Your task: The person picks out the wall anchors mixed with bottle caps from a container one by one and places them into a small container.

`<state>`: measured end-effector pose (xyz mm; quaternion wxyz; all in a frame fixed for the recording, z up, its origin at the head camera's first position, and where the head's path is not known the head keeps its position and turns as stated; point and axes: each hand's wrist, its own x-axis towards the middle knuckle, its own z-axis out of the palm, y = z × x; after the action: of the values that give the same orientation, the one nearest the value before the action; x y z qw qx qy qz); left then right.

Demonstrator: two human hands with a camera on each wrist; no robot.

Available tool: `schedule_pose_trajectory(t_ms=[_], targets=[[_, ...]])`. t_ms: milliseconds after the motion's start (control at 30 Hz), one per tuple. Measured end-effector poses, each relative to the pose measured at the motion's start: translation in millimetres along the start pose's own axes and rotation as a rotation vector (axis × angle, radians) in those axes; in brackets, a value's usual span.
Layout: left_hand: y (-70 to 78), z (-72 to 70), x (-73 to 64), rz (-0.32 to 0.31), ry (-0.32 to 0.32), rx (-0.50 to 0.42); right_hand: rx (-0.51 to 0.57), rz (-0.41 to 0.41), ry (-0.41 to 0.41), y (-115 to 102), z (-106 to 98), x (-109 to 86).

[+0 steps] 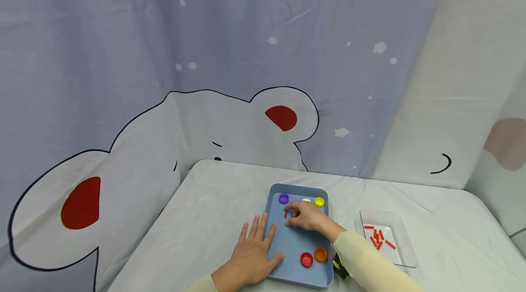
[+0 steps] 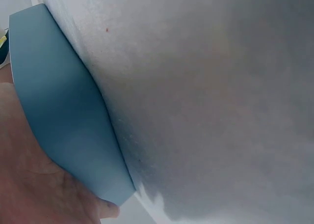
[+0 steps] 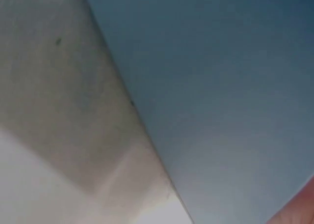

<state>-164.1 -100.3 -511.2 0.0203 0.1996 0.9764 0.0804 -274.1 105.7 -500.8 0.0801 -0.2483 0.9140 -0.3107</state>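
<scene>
A blue tray [image 1: 292, 246] lies on the white-covered table, its outer wall also filling much of both wrist views. My left hand [image 1: 255, 251] rests at the tray's left rim, fingers straight and spread, with the thumb reaching over the tray. Over the tray's upper half, my right hand [image 1: 307, 216] has its fingers curled around a short red stick [image 1: 286, 214], which shows between thumb and index fingertip. Beyond that hand are a purple round cup [image 1: 283, 198], a partly hidden white one [image 1: 306, 200] and a yellow one [image 1: 319, 201].
Red [image 1: 306, 259] and orange [image 1: 320, 254] round cups sit in the tray's near right corner. A clear box [image 1: 404, 242] with several red sticks [image 1: 377, 238] stands to the right. A dark object [image 1: 339, 267] lies partly under the right forearm. A printed curtain [image 1: 230, 127] hangs behind the table.
</scene>
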Motion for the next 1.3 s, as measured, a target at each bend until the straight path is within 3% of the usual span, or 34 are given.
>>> schedule_pose_trajectory(t_ms=[333,633,967,1300], targets=[[2.5,-6.2,-1.7,-0.011,-0.007,0.011,-0.002,0.014,-0.016,-2.9,-1.1,1.2],[-0.8,2.9,-0.7,-0.001,0.020,0.038,-0.017,0.003,0.011,-2.9,0.5,-0.2],[1.2,-3.1,-0.5,-0.018,-0.012,0.042,-0.014,-0.023,-0.006,-2.9,0.3,0.6],[4.0,-4.6,-2.4,-0.030,-0.035,0.058,-0.069,0.038,0.057,-5.3,12.5,0.5]])
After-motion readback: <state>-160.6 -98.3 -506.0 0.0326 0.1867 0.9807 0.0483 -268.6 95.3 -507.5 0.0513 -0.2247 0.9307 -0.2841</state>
